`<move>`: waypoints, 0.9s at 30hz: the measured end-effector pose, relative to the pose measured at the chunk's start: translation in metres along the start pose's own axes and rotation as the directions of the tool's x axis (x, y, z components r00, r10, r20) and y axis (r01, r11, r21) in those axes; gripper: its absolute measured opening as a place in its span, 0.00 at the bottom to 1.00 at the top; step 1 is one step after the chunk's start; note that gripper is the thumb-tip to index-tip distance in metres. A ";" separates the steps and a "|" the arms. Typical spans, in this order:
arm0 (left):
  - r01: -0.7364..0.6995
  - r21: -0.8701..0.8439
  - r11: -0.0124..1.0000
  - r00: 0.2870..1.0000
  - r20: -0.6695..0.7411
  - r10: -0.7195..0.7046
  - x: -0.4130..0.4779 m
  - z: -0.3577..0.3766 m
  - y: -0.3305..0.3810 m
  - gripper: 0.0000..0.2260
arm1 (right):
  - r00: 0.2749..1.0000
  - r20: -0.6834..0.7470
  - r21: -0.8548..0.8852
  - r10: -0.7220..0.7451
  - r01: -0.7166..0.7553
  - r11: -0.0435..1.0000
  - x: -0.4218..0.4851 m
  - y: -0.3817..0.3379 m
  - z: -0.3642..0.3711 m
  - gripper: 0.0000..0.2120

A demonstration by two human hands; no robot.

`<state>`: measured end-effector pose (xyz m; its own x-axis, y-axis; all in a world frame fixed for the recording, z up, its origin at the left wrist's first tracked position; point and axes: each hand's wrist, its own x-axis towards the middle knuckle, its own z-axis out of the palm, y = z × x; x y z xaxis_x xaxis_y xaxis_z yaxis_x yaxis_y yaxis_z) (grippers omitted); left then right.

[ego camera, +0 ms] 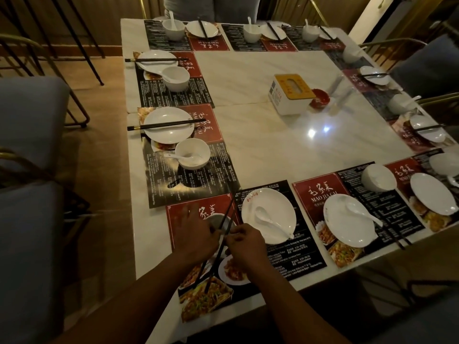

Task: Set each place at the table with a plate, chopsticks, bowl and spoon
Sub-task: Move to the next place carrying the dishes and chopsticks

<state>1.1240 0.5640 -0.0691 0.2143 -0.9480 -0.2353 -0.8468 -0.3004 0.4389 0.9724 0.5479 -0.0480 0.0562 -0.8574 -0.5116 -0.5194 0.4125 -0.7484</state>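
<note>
My right hand (244,240) pinches a pair of black chopsticks (227,217) that slant across the nearest placemat. My left hand (196,232) lies beside them with blurred fingers spread, its thumb by the chopsticks and the rim of a bowl (218,219), which it half hides. Just right of my hands is a white plate (269,214) with a white spoon (265,217) lying on it. The neighbouring place has a plate (347,222) carrying a spoon, an upturned bowl (378,177) and chopsticks (397,240) on the mat.
Places along the left side (169,125), far side (201,28) and right side (427,129) hold plates, chopsticks, bowls and spoons. A tissue box (290,93) and a small red dish (320,98) stand mid-table. Chairs (29,115) ring the table.
</note>
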 end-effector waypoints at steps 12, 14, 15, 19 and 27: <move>0.186 -0.370 0.910 0.954 -0.153 -0.257 -0.019 -0.015 -0.029 0.14 | 0.982 0.108 -0.147 -0.153 0.168 0.975 -0.003 -0.021 0.010 0.10; 0.221 -0.376 0.900 0.960 -0.079 -0.269 -0.033 -0.026 -0.046 0.15 | 0.964 0.184 -0.212 -0.193 0.231 0.950 -0.011 -0.030 0.026 0.09; 0.250 -0.344 0.905 0.960 -0.035 -0.278 -0.039 -0.029 -0.054 0.17 | 0.952 0.221 -0.247 -0.212 0.265 0.932 -0.015 -0.032 0.037 0.08; 0.392 -0.331 0.858 0.916 0.056 -0.397 -0.065 -0.017 -0.086 0.20 | 0.912 0.308 -0.467 -0.270 0.392 0.793 -0.030 -0.025 0.079 0.04; 0.442 -0.360 0.821 0.896 0.148 -0.418 -0.076 0.004 -0.098 0.11 | 0.914 0.358 -0.642 -0.190 0.389 0.660 -0.039 -0.007 0.110 0.08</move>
<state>1.1886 0.6656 -0.0977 0.4738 -0.7088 -0.5225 -0.4256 -0.7038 0.5688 1.0672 0.6121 -0.0693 0.4557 -0.7519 -0.4764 -0.8687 -0.2590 -0.4223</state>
